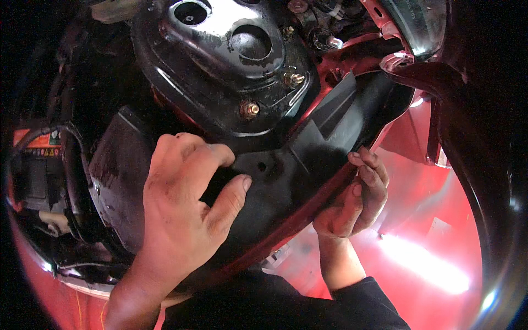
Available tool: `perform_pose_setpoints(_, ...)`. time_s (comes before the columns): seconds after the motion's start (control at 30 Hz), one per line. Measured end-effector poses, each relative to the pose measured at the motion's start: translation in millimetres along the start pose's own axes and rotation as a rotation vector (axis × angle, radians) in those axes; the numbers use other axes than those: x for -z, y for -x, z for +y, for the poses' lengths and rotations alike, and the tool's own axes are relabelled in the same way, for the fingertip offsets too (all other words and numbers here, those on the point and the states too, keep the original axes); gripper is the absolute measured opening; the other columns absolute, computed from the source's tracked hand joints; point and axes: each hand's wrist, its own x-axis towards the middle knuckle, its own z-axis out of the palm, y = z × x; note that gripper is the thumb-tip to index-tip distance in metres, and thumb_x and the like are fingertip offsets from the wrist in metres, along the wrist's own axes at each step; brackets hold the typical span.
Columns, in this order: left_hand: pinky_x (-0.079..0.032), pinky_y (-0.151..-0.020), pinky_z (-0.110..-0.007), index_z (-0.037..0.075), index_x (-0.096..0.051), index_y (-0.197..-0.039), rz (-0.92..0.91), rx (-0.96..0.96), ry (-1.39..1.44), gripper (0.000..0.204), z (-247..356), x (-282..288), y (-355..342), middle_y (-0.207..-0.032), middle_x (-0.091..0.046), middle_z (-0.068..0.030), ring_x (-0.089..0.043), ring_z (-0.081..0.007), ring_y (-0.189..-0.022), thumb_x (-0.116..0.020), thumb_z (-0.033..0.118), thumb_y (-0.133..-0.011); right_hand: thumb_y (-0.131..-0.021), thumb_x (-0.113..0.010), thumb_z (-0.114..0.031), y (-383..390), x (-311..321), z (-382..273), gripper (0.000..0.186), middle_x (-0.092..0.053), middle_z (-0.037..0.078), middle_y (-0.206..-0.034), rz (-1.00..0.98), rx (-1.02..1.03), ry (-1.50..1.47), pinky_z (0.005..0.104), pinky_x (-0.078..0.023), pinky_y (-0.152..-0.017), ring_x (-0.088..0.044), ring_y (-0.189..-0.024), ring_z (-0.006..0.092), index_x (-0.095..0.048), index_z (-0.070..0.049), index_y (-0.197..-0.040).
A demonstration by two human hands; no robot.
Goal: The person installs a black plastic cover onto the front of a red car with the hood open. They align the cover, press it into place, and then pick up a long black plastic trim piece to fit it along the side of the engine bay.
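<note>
My left hand (187, 192) lies over a black plastic panel (269, 192) in an engine bay. Its fingers are bent, their tips mostly hidden, and the thumb stands apart from the index finger; nothing shows between them. A small round hole marks the panel beside that hand. To the right, my right hand (357, 195) has its fingers curled at the outer edge of the panel, along the red fender (297, 220), with the fingertips touching that edge. What lies inside its palm is hidden. A raised, angular black flap (330, 110) rises from the panel beyond the right hand.
Beyond the hands sits a black metal strut mount (220, 71) with brass-coloured studs and nuts (250, 109). A battery (38, 170) with an orange label stands at far left. A headlight-like clear part (418, 25) is at upper right. Light reflects off red bodywork (429, 220) at right.
</note>
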Motion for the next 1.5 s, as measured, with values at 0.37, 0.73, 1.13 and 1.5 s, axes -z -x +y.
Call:
perform_pose_setpoints(0.37, -0.048, -0.072, -0.041, 0.001, -0.061, -0.088, -0.019, 0.049, 0.007, 0.024, 4.1, -3.1, -7.1, -0.082, -0.060, -0.0155, -0.058, -0.0343, -0.078, -0.080, 0.002, -0.074, -0.075, -0.084, -0.040, -33.4, -0.9, -15.0, 0.058, -0.062, 0.020, -0.137, -0.400, 0.010, 0.392, 0.0530, -0.043, -0.106, -0.056, -0.126, 0.0431, -0.071, -0.005, -0.120)
perform_pose_setpoints(0.73, -0.050, -0.064, -0.040, -0.001, -0.062, -0.080, -0.145, 0.182, -0.115, 0.025, 1.6, 4.5, -13.7, -0.071, -0.064, -0.0166, -0.066, -0.0333, -0.069, -0.084, 0.011, -0.078, -0.069, -0.091, -0.028, -44.3, -7.2, -21.7, 0.054, -0.068, 0.008, -0.136, -0.520, 0.069, 0.497, 0.0461, -0.038, -0.114, -0.054, -0.136, 0.0338, -0.077, -0.009, -0.117)
perform_pose_setpoints(1.13, -0.050, -0.079, -0.045, 0.007, -0.065, -0.109, 0.124, -0.097, -0.512, 0.052, 41.8, -18.1, 14.6, -0.098, -0.070, -0.0148, -0.066, -0.0337, -0.096, -0.088, 0.034, -0.072, -0.078, -0.085, -0.029, -39.1, -11.2, -31.7, 0.065, -0.054, 0.023, -0.143, -0.474, 0.113, 0.590, 0.0570, -0.034, -0.115, -0.049, -0.133, 0.0456, -0.061, -0.010, -0.135)
perform_pose_setpoints(1.5, -0.028, -0.117, -0.068, 0.023, -0.046, -0.154, 0.052, -0.276, -0.678, 0.064, 30.5, -54.3, 48.3, -0.160, -0.037, -0.0159, -0.029, -0.0369, -0.151, -0.067, 0.033, -0.095, -0.106, -0.041, -0.055, -66.9, -8.1, 28.9, 0.067, -0.034, 0.029, -0.160, -0.685, 0.202, 0.951, 0.0617, -0.033, -0.117, -0.033, -0.144, 0.0579, -0.047, -0.007, -0.152)
